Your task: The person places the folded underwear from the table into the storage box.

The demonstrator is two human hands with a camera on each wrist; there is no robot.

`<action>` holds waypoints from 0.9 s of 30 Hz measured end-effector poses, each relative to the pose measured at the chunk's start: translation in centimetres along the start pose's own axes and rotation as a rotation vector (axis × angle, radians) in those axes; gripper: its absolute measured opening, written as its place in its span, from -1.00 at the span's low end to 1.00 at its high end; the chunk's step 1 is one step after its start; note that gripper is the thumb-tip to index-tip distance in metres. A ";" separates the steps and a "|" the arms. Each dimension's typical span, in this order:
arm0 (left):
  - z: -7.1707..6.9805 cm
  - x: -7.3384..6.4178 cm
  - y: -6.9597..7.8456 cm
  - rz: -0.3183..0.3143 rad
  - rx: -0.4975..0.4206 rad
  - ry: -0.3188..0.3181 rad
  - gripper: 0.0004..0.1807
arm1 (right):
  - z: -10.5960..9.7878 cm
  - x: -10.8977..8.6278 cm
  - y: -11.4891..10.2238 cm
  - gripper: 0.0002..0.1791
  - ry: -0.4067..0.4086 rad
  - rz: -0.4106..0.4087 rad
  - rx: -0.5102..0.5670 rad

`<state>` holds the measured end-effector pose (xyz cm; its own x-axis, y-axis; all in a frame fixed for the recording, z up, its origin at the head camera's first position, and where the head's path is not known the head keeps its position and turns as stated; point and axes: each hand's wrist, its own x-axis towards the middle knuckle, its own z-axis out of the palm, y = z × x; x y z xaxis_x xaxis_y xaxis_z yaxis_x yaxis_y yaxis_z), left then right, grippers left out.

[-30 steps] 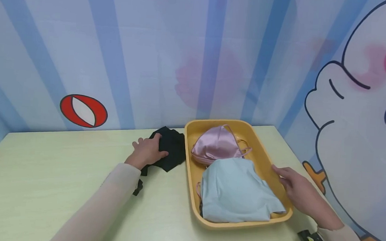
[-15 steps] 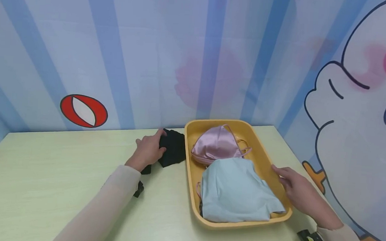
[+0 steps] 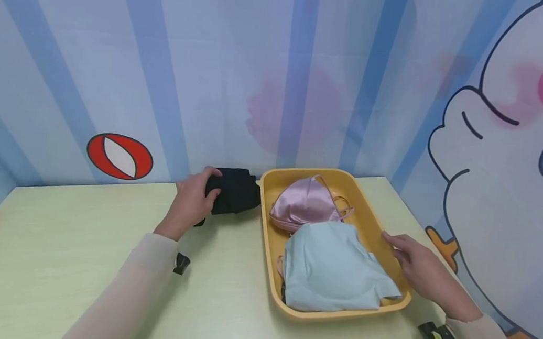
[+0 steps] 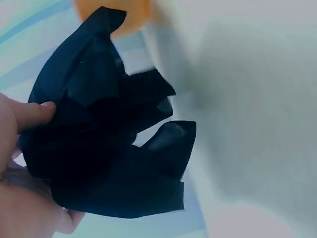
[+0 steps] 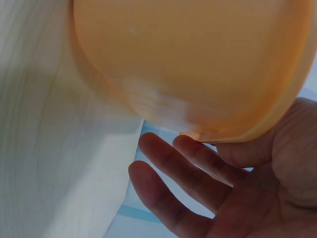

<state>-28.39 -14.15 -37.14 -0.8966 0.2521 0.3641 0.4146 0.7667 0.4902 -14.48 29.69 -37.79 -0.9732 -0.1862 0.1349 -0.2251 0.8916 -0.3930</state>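
Observation:
My left hand (image 3: 190,201) pinches a bunched black cloth garment (image 3: 235,190) between thumb and fingers, close to the back wall and just left of the yellow plastic tray (image 3: 327,316). In the left wrist view the garment (image 4: 109,168) hangs in loose folds from the grip, with stiff-looking edges sticking out. My right hand (image 3: 418,266) holds the tray's right rim. The right wrist view shows the thumb and index finger of that hand (image 5: 237,193) at the rim, while the other fingers stretch out below. Inside the tray lie a pink satin bra (image 3: 304,206) and a folded light blue garment (image 3: 335,268).
The pale wooden-looking table (image 3: 81,251) ends at a striped blue cloth wall (image 3: 225,82) behind. On the right rises another wall, printed with a white cartoon figure (image 3: 500,206). A bit of dark fabric shows beneath the light blue garment.
The left hand has gathered the black garment, folded its spread part together and raised it, moving back and slightly left. The right hand and tray have stayed in place.

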 end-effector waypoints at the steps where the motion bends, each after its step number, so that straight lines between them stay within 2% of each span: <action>1: -0.4 -0.1 0.1 0.005 -0.017 0.027 -0.63 | 0.0 0.0 0.0 -0.54 0.000 0.002 0.002; 7: -2.5 -0.2 1.4 0.035 -0.100 0.147 -0.64 | -0.1 0.1 0.0 -0.54 -0.002 0.001 0.001; 12: -3.5 -0.4 2.6 0.108 -0.125 0.222 -0.65 | 0.0 0.1 0.0 -0.54 -0.008 0.007 0.006; 18: -3.4 -0.4 4.4 0.210 -0.153 0.275 -0.66 | 0.1 0.0 0.1 -0.54 0.006 0.006 -0.001; 22: -2.9 -0.3 5.6 0.257 -0.171 0.276 -0.65 | 0.2 0.0 0.1 -0.55 0.012 0.006 -0.004; 27: -2.1 0.0 6.3 0.313 -0.190 0.262 -0.66 | 0.2 0.1 0.1 -0.55 0.015 0.001 0.004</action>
<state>-25.47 -10.54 -32.41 -0.6638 0.2777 0.6945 0.7030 0.5488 0.4525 -14.57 29.69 -37.99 -0.9726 -0.1793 0.1481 -0.2245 0.8901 -0.3967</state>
